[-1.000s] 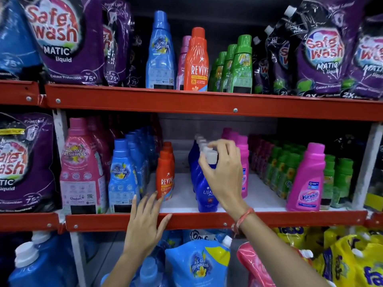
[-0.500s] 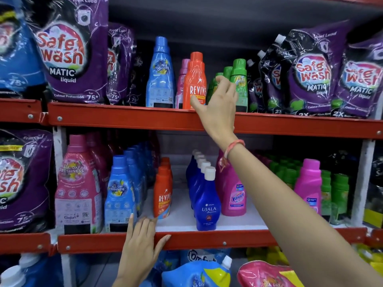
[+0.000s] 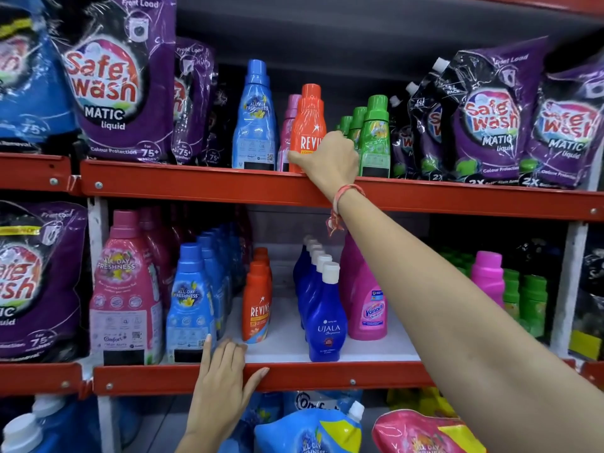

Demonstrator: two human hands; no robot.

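The left hand (image 3: 222,380) lies flat on the red front edge of the lower shelf (image 3: 327,376). Its fingers are straight and reach onto the white board, the thumb is spread along the edge, and it holds nothing. Just beyond its fingertips stand a blue softener bottle (image 3: 192,305) and a small Revive bottle (image 3: 258,305). To the right of those is a row of Ujala bottles (image 3: 327,322), with a Vanish bottle (image 3: 366,305) beside it.

Higher and farther in, the right hand (image 3: 330,158) is raised to the upper shelf (image 3: 196,184). It grips the lower part of the orange bottle (image 3: 309,119), thumb on the left side and fingers curled round the right. The bottle stands upright at the shelf's front edge. A pink bottle (image 3: 289,125) is just behind it on the left, and a tall blue bottle (image 3: 255,119) stands farther left. Green bottles (image 3: 374,132) are close on the right. Purple pouches (image 3: 114,86) fill both ends of the shelf.
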